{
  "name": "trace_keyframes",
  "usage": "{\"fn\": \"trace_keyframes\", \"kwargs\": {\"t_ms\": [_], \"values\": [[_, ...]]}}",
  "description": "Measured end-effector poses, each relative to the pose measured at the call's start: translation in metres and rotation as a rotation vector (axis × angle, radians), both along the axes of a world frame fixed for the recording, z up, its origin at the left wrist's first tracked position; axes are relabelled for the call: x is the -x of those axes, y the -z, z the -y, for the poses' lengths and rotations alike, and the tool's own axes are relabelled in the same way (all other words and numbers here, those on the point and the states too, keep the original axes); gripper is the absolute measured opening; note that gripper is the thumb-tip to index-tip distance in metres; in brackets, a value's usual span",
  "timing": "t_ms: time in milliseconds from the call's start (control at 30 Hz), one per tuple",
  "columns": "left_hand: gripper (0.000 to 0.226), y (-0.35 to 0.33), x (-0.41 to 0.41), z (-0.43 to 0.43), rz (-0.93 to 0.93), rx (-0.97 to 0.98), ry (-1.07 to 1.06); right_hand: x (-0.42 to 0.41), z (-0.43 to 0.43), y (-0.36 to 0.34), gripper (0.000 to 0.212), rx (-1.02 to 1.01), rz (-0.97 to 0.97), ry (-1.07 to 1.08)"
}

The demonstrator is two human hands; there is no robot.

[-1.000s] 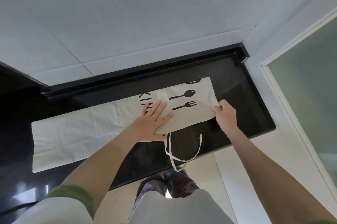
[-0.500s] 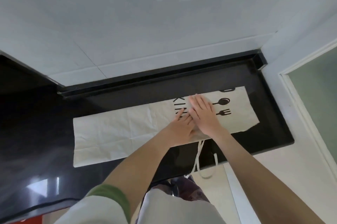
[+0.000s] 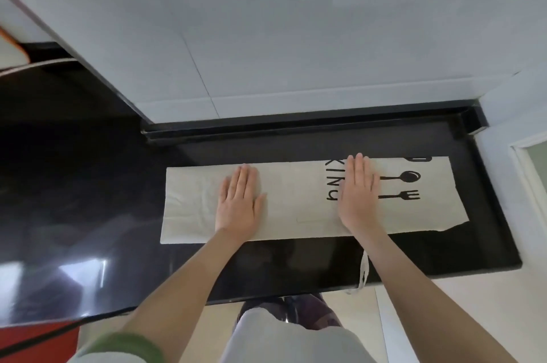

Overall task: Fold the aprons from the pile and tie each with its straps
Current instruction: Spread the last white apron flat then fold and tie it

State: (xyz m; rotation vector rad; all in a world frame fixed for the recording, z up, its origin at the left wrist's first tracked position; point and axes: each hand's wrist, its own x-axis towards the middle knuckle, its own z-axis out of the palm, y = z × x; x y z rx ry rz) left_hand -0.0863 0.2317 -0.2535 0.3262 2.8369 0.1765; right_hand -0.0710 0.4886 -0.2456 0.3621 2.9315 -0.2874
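Note:
A cream apron, folded into a long strip, lies flat on the black countertop. Black letters and a spoon-and-fork print show near its right end. My left hand presses flat on the left half of the strip, fingers straight. My right hand lies flat over the letters on the right half. A white strap trails from under the apron over the counter's front edge beside my right forearm.
A white tiled wall rises behind the counter, with a raised black lip along its back. The counter ends at the right near a white door frame. A red surface shows below the counter at bottom left.
My hands, together at the apron's middle half a second ago, have slid apart, the left one leftward and the right one rightward. A second ago my right hand pinched the apron's right edge.

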Motion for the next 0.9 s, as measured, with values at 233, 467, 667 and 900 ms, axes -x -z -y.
{"fn": "trace_keyframes", "kwargs": {"t_ms": [233, 467, 667, 900], "values": [[0.053, 0.001, 0.001, 0.040, -0.034, -0.056, -0.040, 0.002, 0.121, 0.008, 0.057, -0.049, 0.053, -0.495], [0.058, -0.007, -0.009, 0.097, -0.133, -0.160, -0.668, 0.007, 0.134, 0.003, 0.060, -0.079, 0.119, -0.461], [0.044, -0.038, 0.017, 0.113, 0.105, -0.319, -0.868, 0.015, 0.195, -0.021, 0.049, 0.189, 0.235, -0.615], [0.020, -0.054, 0.032, 0.133, 0.371, -0.538, -0.886, 0.017, 0.228, -0.025, 0.057, 0.270, 0.230, -0.521]]}}
